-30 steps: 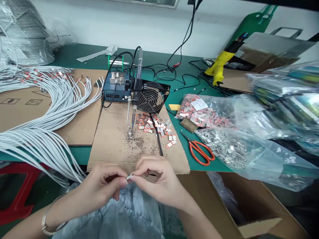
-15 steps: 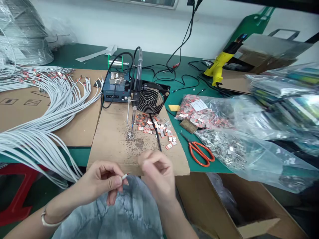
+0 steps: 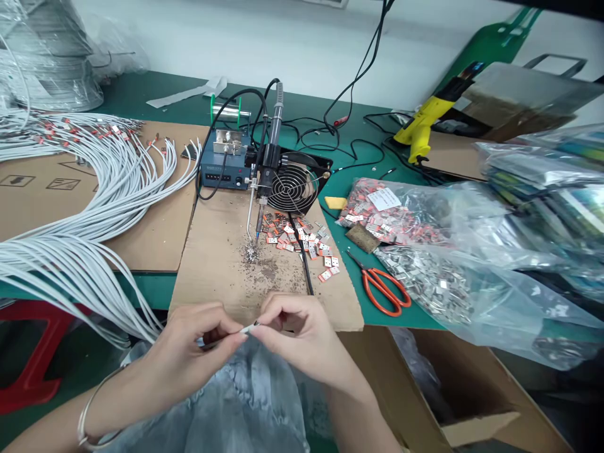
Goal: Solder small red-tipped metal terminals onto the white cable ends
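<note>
A white cable [image 3: 246, 329] is pinched near its end in my left hand [image 3: 201, 343], between thumb and forefinger. My right hand [image 3: 299, 330] meets it, thumb and forefinger pressed together on the cable's tip; the wires there are mostly covered by the fingertips. Both hands hover at the front edge of a cardboard sheet [image 3: 207, 277]. Beyond them, a soldering iron [image 3: 271, 157] hangs tip-down in a stand in front of a blue soldering unit [image 3: 221, 170]. Small orange-and-silver connectors [image 3: 302, 242] lie scattered to the right of the iron's tip.
A bundle of white cables [image 3: 127, 195] spreads over the left side. Orange-handled scissors [image 3: 384, 290] lie on the right, beside a plastic bag of metal parts [image 3: 429, 283]. A black fan [image 3: 295, 189] stands behind the connectors. An open cardboard box [image 3: 453, 390] sits below the table's edge.
My right hand was apart from the cable and blurred; now its fingertips are closed on the cable's tip. My left hand has turned slightly, still pinching the cable.
</note>
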The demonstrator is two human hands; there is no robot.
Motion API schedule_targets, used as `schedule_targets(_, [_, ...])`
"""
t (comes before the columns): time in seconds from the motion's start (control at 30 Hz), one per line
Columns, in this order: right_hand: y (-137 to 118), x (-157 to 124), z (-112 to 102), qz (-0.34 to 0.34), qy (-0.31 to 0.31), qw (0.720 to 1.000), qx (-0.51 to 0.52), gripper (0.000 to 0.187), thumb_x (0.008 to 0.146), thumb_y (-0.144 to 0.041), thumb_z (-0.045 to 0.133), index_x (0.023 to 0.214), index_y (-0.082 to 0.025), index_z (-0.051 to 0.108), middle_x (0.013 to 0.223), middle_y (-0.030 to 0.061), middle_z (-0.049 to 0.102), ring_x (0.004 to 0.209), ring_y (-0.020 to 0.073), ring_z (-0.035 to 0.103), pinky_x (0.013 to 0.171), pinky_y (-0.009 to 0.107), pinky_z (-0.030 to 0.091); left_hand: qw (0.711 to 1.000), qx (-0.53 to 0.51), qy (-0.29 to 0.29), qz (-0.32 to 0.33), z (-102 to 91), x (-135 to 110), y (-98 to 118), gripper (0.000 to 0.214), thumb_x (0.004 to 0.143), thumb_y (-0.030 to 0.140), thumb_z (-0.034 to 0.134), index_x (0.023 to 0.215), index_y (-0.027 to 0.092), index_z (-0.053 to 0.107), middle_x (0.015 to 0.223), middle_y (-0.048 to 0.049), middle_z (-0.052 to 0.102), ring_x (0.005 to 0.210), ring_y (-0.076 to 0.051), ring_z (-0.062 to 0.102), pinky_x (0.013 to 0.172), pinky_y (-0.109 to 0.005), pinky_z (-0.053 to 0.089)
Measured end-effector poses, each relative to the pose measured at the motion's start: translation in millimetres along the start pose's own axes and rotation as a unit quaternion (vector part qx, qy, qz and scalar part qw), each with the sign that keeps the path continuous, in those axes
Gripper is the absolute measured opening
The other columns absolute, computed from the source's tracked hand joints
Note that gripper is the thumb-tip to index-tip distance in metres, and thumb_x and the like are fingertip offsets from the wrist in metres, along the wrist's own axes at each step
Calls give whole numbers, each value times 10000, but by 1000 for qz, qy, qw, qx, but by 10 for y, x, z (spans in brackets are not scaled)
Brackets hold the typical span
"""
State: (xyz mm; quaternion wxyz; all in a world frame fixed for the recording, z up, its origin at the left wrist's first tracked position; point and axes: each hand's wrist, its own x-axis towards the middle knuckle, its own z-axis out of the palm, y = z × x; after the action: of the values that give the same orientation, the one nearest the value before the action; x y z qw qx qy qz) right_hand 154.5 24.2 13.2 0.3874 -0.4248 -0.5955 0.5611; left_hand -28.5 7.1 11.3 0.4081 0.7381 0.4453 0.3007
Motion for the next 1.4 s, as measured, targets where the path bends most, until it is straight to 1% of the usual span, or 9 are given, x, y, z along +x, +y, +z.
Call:
schedule_targets(0.3, [145,-18,216,-115,147,975,117,162,720,-165,658,576,-191,586,547,-25,506,508,109,426,465,232,325,952,-245,18,-181,56,88,40,242,753,345,632,652,129,589,514,46,465,371,-54,391,364,-171,309])
schedule_targets(0.4, [108,-80,-111,-131,157,977,61,117,752,-182,640,643,-206,604,580,-13,570,530,126,488,482,240,366,949,-246,27,-193,-12,92,-29,224,744,352,646,689,135,628,544,32,506,390,-41,340,364,-160,259])
schedule_targets(0.53, [13,-122,-772,-110,219,928,-282,68,811,-199,603,827,-217,666,738,28,643,627,165,536,590,296,412,942,-250,-34,-221,-157,118,-77,241,778,398,608,782,164,665,618,18,565,389,-37,350,388,-168,272])
schedule_targets(0.7, [-28,61,-1206,-28,57,839,-540,82,813,-162,601,845,-205,662,866,65,606,846,240,548,761,375,419,953,-170,-94,-231,-384,312,63,251,766,393,586,650,172,605,485,41,497,461,-91,452,451,-187,316])
schedule_targets(0.83, [-2,197,-1255,1,-14,806,-591,33,802,-163,616,790,-193,618,858,73,575,839,247,515,740,375,422,983,74,-90,-143,-574,672,16,247,784,389,538,705,170,620,532,11,565,484,-115,480,453,-209,318])
schedule_targets(0.93, [-24,221,-1270,-6,-42,820,-570,87,824,-184,594,740,-195,575,814,60,584,809,233,521,726,369,422,974,184,-88,-95,-645,985,-114,211,782,314,524,691,153,627,561,-6,603,484,-112,508,470,-210,338])
schedule_targets(1.07, [-49,242,-1182,-13,-24,885,-465,86,856,-248,561,784,-204,579,763,43,637,679,193,560,621,324,434,974,53,-166,-145,-591,1259,-220,157,746,281,561,700,148,631,439,46,498,375,-87,462,376,-174,322])
schedule_targets(1.23, [40,417,-790,21,-13,971,-237,95,847,-274,575,813,-196,617,736,35,651,662,162,601,592,284,477,951,-101,-223,-188,-483,1252,-218,164,729,274,611,802,135,657,449,75,433,336,-57,372,326,-149,273])
schedule_targets(1.4, [152,699,-481,94,2,995,-23,113,781,-244,631,858,-164,652,669,5,627,566,108,596,530,238,506,944,-147,-226,-190,-469,1180,-243,203,765,294,595,845,130,682,474,73,428,361,-47,354,340,-135,284])
